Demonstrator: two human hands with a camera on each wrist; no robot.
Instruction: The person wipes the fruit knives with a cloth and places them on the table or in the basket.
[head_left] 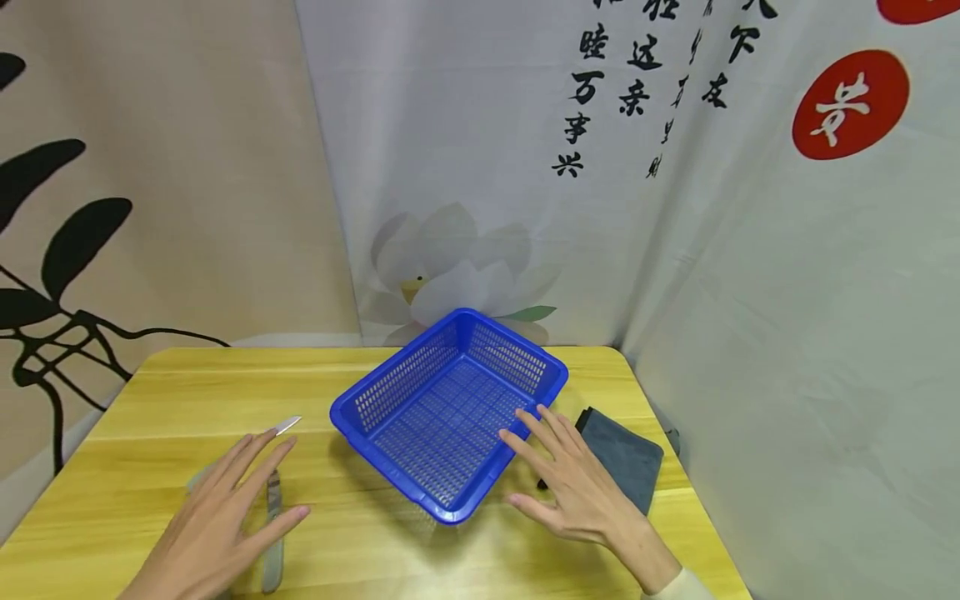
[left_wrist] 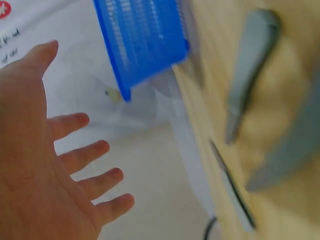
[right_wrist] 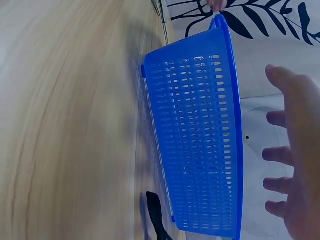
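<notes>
your left hand [head_left: 212, 527] and right hand [head_left: 577, 493] are hovering empty, fingers splayed; basket [head_left: 453, 417] is slanting ahead between them, long axis running far-right, right hand being nearer.

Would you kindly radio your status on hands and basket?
Left hand, right hand: holding nothing. Blue basket between them, open side up. Grey-handled tools near left hand.

A yellow wood-grain desk [head_left: 232, 379] with rounded far corners spreads beneath the left hand [head_left: 210, 525] and right hand [head_left: 573, 487]. Beyond both hangs pale cloth [head_left: 450, 125] printed with a faint lotus [head_left: 465, 287]. Past the left hand, beige cloth [head_left: 217, 167] bears black leaves [head_left: 82, 246]; high beyond the right, a red oval [head_left: 851, 104] carries a white character. Soft shadows fall on the desk.
</notes>
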